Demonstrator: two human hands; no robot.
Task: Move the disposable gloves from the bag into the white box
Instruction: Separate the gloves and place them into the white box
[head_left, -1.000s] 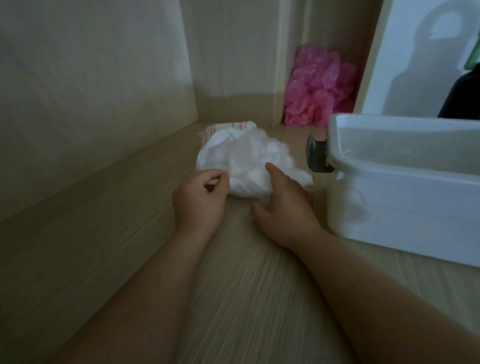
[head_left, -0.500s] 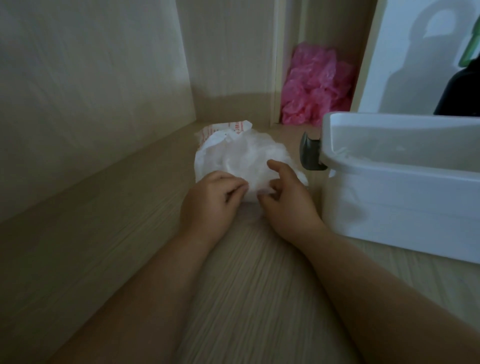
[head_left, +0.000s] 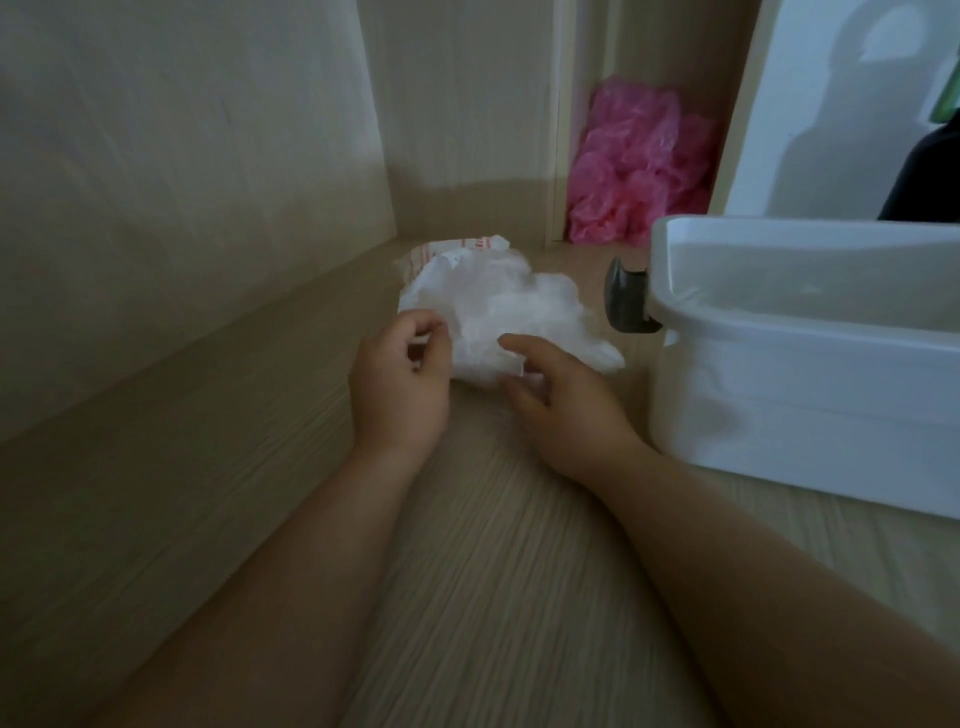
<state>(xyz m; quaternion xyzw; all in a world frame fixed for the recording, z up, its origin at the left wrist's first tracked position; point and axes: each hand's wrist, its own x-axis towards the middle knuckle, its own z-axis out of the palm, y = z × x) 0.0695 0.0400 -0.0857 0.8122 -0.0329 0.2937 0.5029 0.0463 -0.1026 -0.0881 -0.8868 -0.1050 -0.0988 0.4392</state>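
- Head view is showing you both bare forearms entering from the bottom of the frame and meeting at the centre, over a pale wood-grain surface.
- Your left hand is sitting just left of centre; its thumb and fingers are curling together and pinching the near left edge of the bag.
- Your right hand is sitting just right of centre, with its fingers loosely spread and the thumb extended. The fingertips are touching the near right edge of the bag; whether they are gripping any film cannot be told.
- The bag is lying crumpled on the surface at the centre of the frame, just above both hands. Red-and-white printing is showing along its far edge.
- The disposable gloves are showing as a cloudy white mass in and spilling out of the bag toward the right; single gloves cannot be told apart.
- The white box is standing at the right of the frame, near the bag but apart from it, with its top open. A dark grey latch is projecting from its left end, facing the bag.
- A heap of pink plastic is lying in a recess at the upper centre-right, well behind the bag.
- A wood-grain wall panel is filling the upper left of the frame.
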